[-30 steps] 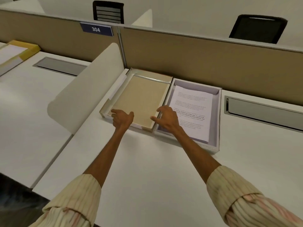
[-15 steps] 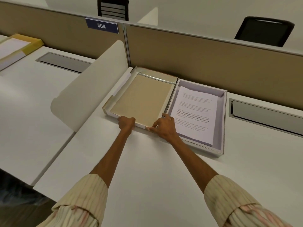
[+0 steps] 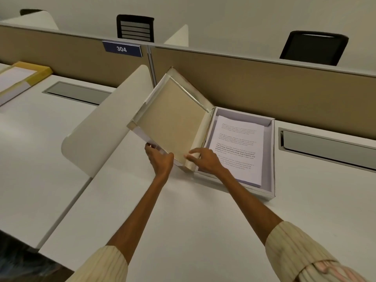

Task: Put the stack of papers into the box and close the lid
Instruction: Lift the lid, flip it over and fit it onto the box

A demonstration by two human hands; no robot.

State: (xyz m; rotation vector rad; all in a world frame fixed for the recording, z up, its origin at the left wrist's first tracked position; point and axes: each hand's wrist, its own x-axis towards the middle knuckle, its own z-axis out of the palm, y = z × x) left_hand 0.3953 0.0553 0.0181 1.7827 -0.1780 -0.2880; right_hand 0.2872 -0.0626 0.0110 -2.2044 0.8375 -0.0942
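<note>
At frame centre the lid (image 3: 173, 121), flat a second earlier, had tilted up, left hand (image 3: 160, 159) and right hand (image 3: 205, 160) gripping its near edge, papers (image 3: 237, 149) already boxed.

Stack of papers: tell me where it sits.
In the head view, the stack of papers lies inside the open box, right of the raised lid, just beyond the right hand.

White desk (image 3: 183, 220) w/ open box (image 3: 271, 159) of papers (image 3: 236, 149) resting on it nr partition.
</note>
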